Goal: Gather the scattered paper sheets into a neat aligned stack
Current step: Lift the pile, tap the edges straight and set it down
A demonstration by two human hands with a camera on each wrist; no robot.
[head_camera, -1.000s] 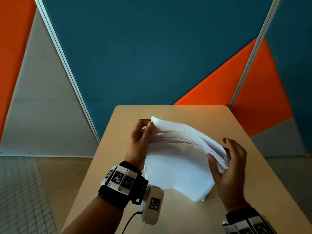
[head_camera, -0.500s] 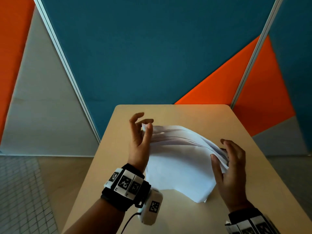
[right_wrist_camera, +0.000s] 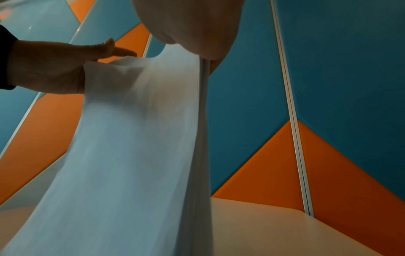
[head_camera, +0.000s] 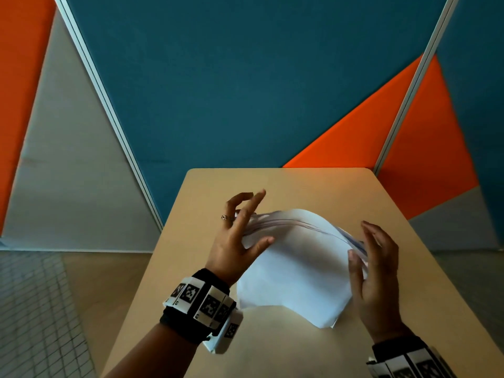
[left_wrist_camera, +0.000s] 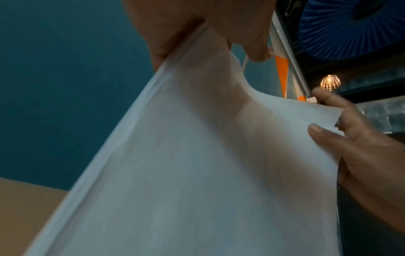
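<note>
A stack of white paper sheets (head_camera: pixel 294 268) stands bowed on its edge above the beige table (head_camera: pixel 300 186), its upper edges fanned apart. My left hand (head_camera: pixel 245 225) is at the stack's left edge with fingers spread and lifted, only the thumb and palm touching the paper. My right hand (head_camera: pixel 365 249) pinches the right edge, thumb in front, fingers behind. The left wrist view shows the sheets (left_wrist_camera: pixel 197 173) running from my left hand (left_wrist_camera: pixel 175 26) to the right hand (left_wrist_camera: pixel 350 138). In the right wrist view the paper (right_wrist_camera: pixel 131 155) hangs below my right hand (right_wrist_camera: pixel 192 26).
The table is small, with its far edge against teal, orange and grey wall panels (head_camera: pixel 245 91). A grey tiled floor (head_camera: pixel 32 309) lies to the left. Bare tabletop (right_wrist_camera: pixel 285 225) shows on all sides of the stack.
My left hand has let go of the stack's left corner and its fingers have spread open. The sheets have bowed more and sunk lower. The right hand keeps its pinch.
</note>
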